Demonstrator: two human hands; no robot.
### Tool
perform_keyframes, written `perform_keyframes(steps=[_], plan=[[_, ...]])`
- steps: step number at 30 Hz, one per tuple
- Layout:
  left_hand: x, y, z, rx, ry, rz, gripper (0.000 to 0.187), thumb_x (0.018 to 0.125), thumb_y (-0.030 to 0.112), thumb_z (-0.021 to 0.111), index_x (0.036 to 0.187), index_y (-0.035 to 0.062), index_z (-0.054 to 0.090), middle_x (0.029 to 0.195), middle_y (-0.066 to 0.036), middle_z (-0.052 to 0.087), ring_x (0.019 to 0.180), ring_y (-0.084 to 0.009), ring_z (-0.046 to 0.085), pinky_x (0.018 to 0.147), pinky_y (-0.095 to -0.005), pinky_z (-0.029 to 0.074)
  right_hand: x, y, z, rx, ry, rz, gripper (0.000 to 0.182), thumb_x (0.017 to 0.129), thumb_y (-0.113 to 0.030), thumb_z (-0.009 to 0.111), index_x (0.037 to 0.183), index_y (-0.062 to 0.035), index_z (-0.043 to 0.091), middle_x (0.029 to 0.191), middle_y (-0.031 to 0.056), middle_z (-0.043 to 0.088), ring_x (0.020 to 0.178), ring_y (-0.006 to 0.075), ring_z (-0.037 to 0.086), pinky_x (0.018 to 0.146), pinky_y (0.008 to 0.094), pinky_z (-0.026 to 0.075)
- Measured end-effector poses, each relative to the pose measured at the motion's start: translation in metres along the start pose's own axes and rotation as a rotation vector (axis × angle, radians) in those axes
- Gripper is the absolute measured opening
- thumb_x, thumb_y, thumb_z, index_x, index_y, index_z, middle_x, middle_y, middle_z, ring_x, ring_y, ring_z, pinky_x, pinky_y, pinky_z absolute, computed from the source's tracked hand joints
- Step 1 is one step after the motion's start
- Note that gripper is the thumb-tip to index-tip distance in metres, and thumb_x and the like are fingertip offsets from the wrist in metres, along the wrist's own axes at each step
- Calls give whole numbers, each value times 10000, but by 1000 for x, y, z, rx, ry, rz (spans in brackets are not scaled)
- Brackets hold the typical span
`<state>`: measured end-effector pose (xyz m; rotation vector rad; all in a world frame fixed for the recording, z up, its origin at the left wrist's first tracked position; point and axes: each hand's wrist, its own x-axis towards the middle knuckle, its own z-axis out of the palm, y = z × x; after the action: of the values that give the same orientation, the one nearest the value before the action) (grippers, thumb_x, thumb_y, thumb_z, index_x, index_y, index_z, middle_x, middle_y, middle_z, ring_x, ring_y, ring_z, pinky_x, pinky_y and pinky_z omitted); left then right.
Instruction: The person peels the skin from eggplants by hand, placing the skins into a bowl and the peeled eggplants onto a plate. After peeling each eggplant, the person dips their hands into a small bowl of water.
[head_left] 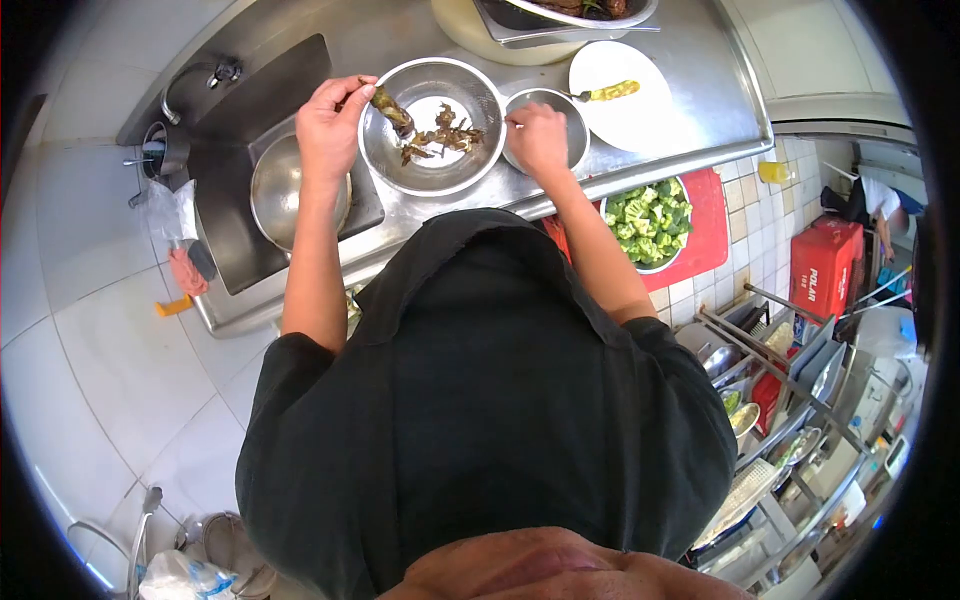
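Pinched in my left hand [335, 125] is a dark, charred pepper-like piece [392, 110], hanging over the left side of a steel colander [480, 82]. Dark peeled scraps [440, 136] lie on the colander's bottom. My right hand [537, 135] reaches over a smaller metal bowl [576, 138] just to the right, its fingers bent together at the bowl's left side; what they hold, if anything, is hidden. A white plate [640, 120] at the right carries a yellow-green peeled piece [614, 91] with a dark stem.
The sink [225, 170] at left holds a large metal bowl [280, 190] below a faucet [190, 80]. A bowl of broccoli [648, 225] rests on a red board [708, 215]. Another person [880, 200] is far right, near a red crate [826, 268] and metal racks.
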<state>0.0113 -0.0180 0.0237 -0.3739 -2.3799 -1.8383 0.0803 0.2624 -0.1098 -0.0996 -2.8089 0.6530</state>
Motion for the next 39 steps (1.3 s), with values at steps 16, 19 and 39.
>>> perform_keyframes(steps=[16,19,39], plan=[[-2,-20,10,-155,-36,-179,158,922,99,675,1002,-29,722,914,-19,706,833,-76,603,791,-227,480,-1,3,-19,-514,-345,199,216,855,-264,606,937,-133,757,974,60,717,1041,226,608,876,402,411],[-2,-24,11,-155,-25,-187,161,925,104,675,1002,-29,721,898,-7,698,817,-67,591,766,-221,470,8,-25,-26,-28,97,54,183,821,-249,667,934,-136,756,975,75,697,1004,255,613,862,418,413],[-14,-22,19,-85,-7,-187,139,929,87,662,974,-33,715,913,-20,702,840,-69,590,785,-224,466,37,-125,-30,458,224,-411,85,762,-140,716,822,-80,714,872,48,656,834,244,614,770,381,401]])
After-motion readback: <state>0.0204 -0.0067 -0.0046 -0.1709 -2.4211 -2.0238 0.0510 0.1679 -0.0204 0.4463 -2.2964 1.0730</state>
